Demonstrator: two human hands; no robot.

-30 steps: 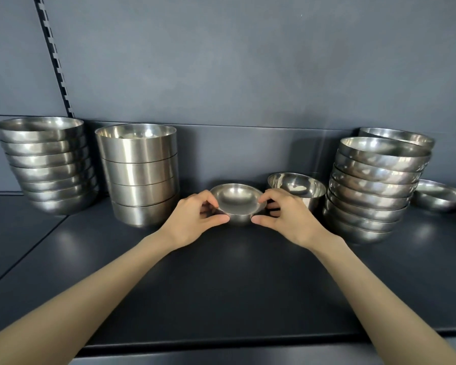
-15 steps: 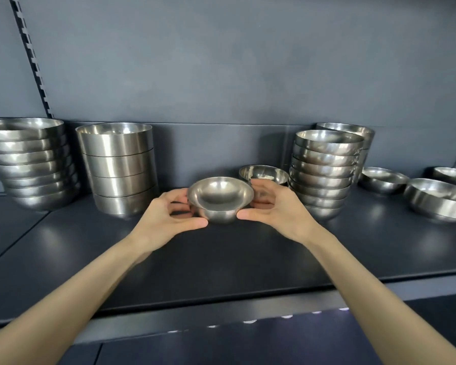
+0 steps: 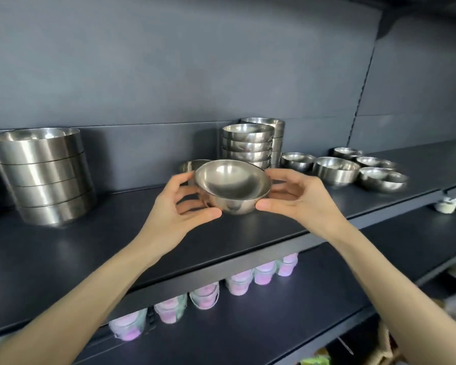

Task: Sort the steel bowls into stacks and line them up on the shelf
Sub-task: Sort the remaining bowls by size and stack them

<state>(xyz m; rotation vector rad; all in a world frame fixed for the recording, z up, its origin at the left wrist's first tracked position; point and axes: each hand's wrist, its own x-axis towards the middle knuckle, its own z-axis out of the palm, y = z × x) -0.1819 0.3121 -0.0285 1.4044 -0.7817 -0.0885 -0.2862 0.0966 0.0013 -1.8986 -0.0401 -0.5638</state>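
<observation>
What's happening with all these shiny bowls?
A person holds a small steel bowl between the left hand and the right hand, tilted toward the camera over the shelf. A stack of rounded bowls stands behind it, a stack of straight-sided bowls at the left, and loose bowls sit unstacked at the right.
</observation>
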